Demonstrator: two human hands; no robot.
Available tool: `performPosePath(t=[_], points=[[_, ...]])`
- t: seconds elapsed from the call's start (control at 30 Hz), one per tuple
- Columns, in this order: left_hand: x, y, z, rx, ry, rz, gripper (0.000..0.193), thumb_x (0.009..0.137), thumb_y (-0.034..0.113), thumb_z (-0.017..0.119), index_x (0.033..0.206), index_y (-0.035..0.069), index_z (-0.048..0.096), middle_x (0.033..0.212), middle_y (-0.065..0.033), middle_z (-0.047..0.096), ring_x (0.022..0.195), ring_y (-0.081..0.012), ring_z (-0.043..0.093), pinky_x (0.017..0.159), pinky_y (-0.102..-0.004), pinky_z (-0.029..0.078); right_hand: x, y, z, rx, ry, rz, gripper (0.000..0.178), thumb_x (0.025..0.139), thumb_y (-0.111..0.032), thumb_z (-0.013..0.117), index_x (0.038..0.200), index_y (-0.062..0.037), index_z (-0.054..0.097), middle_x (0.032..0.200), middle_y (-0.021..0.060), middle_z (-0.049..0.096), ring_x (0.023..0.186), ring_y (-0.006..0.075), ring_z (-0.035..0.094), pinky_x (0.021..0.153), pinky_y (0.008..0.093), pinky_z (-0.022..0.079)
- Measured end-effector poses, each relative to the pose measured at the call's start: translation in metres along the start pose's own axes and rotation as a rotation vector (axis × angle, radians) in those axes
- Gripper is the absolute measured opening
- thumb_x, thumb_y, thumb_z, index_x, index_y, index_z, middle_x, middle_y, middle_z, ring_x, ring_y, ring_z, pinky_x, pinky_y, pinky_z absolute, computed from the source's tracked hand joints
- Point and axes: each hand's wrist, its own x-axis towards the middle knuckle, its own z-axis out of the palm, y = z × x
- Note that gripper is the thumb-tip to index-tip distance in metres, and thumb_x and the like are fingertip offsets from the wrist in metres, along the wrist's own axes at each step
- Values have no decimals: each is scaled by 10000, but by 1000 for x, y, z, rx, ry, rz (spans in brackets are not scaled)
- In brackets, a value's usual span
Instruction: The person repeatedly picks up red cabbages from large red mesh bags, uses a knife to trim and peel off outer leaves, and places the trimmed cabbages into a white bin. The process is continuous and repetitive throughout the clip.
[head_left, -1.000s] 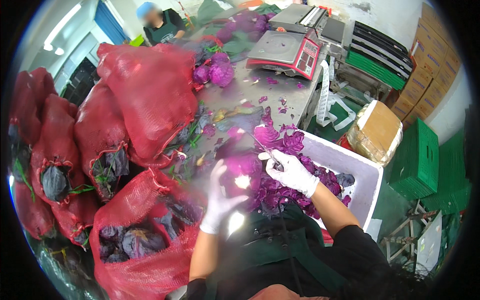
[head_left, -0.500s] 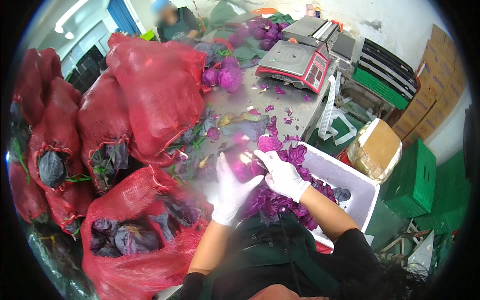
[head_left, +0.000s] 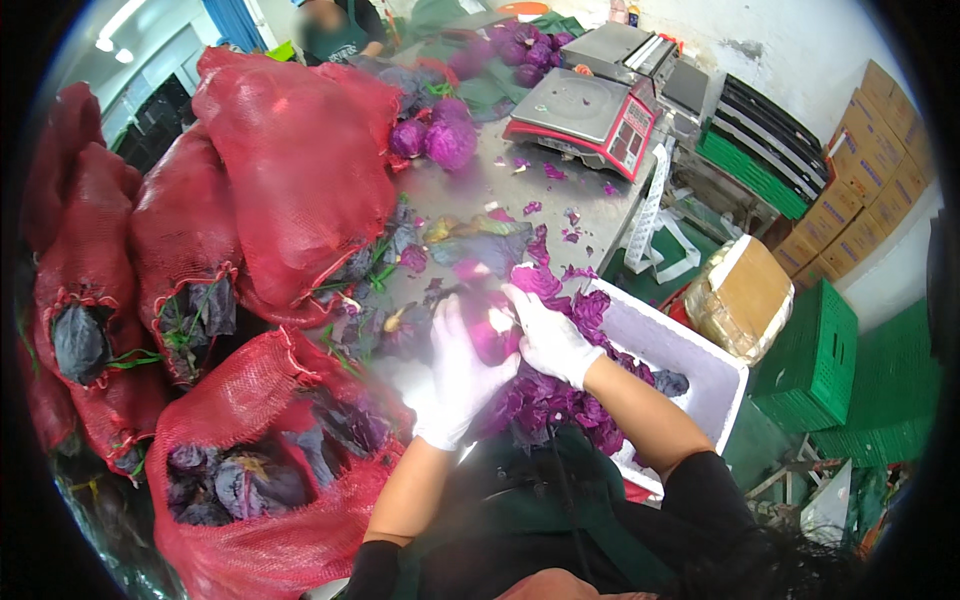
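A purple-red cabbage (head_left: 493, 335) sits between my two white-gloved hands, a pale cut patch showing on its upper side. My left hand (head_left: 462, 372) wraps its left and near side, thumb pointing right. On the cabbage's right side rest the fingers of my right hand (head_left: 553, 343); whether they also hold a small tool is hidden. Part of the cabbage and the left glove is blurred. Loose purple leaves (head_left: 535, 400) are heaped just below the hands, in a white box (head_left: 715, 375).
Red mesh sacks (head_left: 300, 180) of cabbages crowd the left, one (head_left: 230, 540) gaping nearby. Peeled cabbages (head_left: 450, 140) and a scale (head_left: 575, 115) stand on the metal table (head_left: 480, 190), strewn with scraps. Green crates (head_left: 800, 350) stand right. A person (head_left: 335, 30) is at the far left.
My right hand's fingers have closed in against the cabbage's side, and its pale cut patch shows more plainly. The whole view has shifted slightly, moving the surroundings left in the picture.
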Motion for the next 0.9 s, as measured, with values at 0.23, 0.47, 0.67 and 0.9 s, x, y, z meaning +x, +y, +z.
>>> performPosePath(t=[0.23,0.47,0.67,0.9], points=[[-8,-11,-6,-104,-21,96,1156,605,280,895,1511,-41,253,1473,-266,339,1386,-413,369,1174,-458,327,32,25,-68,526,-311,380,741,838,-29,443,1545,-223,334,581,12,498,382,112,411,314,255,304],[-59,-72,-35,-831,-182,20,1258,604,-98,871,1589,149,127,1582,-108,268,1433,-282,385,1182,-482,373,-41,152,-8,1161,142,519,726,845,-23,507,1533,-199,355,557,19,484,378,112,393,339,279,308],[-65,-64,-42,-887,-180,-53,1259,628,-76,873,1593,160,99,1559,-122,303,1431,-289,384,1197,-492,345,-69,50,-32,-108,760,68,702,728,126,553,1397,-83,514,1317,206,583,1129,378,637,951,417,533],[-42,-38,-25,-661,-123,-62,1194,650,45,921,1598,77,196,1523,-144,395,1394,-255,415,1174,-401,350,-54,-32,4,-40,94,39,679,784,44,592,1436,-107,474,1204,209,592,970,376,678,863,418,575]])
